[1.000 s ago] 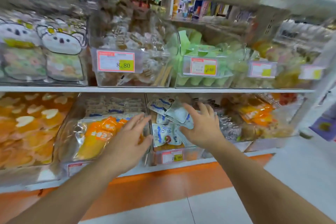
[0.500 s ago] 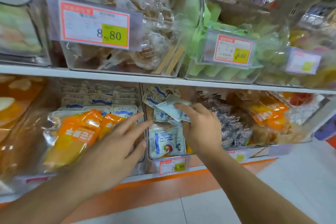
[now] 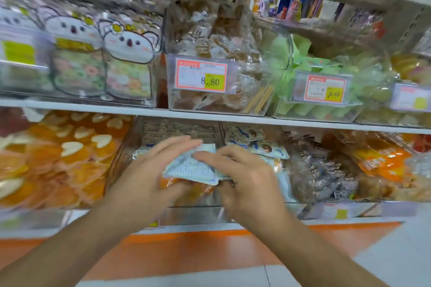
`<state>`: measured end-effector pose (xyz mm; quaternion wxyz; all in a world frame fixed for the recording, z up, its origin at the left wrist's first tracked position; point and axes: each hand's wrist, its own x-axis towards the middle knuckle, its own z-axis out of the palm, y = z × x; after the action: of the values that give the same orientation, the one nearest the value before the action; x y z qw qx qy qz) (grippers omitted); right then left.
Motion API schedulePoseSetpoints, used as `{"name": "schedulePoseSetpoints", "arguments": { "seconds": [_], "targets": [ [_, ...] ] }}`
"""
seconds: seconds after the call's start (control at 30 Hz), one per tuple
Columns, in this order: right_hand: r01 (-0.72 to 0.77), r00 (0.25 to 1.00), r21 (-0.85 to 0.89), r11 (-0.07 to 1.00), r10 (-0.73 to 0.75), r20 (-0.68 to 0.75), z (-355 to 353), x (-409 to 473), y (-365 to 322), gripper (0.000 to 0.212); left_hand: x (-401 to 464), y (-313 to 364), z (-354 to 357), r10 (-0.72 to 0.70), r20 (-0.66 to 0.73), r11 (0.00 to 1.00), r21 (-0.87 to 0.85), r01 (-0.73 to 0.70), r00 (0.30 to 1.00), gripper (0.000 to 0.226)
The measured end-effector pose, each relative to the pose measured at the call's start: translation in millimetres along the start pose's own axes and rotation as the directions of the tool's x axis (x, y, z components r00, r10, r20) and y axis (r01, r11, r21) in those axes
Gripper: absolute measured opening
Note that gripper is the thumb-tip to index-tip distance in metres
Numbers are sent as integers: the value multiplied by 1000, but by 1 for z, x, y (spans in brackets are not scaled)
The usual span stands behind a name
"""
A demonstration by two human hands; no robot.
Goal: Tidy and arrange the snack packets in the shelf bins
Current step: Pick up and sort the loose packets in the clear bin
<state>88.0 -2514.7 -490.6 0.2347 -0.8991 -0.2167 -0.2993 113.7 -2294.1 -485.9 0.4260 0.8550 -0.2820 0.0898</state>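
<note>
Two hands, left hand (image 3: 149, 177) and right hand (image 3: 245, 179), grip one pale blue packet (image 3: 191, 168) between them, in front of the lower shelf bins. More blue packets (image 3: 256, 144) lie jumbled in their bin (image 3: 289, 207), so tidying looks unfinished. Motion blur hides the packet's print and most labels.

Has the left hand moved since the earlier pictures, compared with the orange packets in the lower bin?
Yes. The left hand has moved rightward off the orange packets to meet the right hand on pale blue packets.
</note>
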Motion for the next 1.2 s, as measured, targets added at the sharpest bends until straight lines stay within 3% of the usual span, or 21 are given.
{"name": "schedulePoseSetpoints", "arguments": {
  "seconds": [0.13,0.23,0.3,0.4,0.47,0.53,0.63,0.73,0.83,0.9,1.03,1.2],
  "targets": [
    [0,995,49,999,-5,100,44,30,-21,61,-9,-33,-28,-58,-137,989,129,76,989,54],
    [-209,933,95,973,170,317,73,46,-21,61,-11,-55,-36,-143,-118,932,319,174,983,47],
    [-290,854,31,956,244,459,81,53,-12,75,-9,-63,-37,-217,-64,845,488,220,974,57],
    [-226,778,-60,972,217,589,71,50,5,92,-3,-64,-34,-304,55,708,680,188,951,86],
    [-196,763,-33,980,174,623,53,40,17,90,-2,-60,-28,-372,206,704,698,131,905,107],
    [-231,816,-4,973,196,544,32,30,33,77,-2,-59,-21,-412,303,721,686,103,859,118],
    [-337,873,-126,933,360,330,7,17,72,66,1,-53,-9,-379,304,748,657,96,874,120],
    [-420,823,-242,875,479,304,0,12,108,87,10,-45,8,-311,286,790,607,80,907,115],
    [-469,760,-256,845,534,370,6,23,126,107,21,-37,27,-284,271,842,530,104,920,101],
    [-491,759,-242,837,547,353,14,33,132,110,26,-35,39,-267,266,858,503,103,926,94],
    [-423,782,-352,835,533,322,33,37,138,89,32,-41,52,-253,242,869,483,109,937,88],
    [-293,878,-434,852,420,231,31,17,135,61,35,-47,55,-235,205,895,428,129,950,78]
  ]
}}
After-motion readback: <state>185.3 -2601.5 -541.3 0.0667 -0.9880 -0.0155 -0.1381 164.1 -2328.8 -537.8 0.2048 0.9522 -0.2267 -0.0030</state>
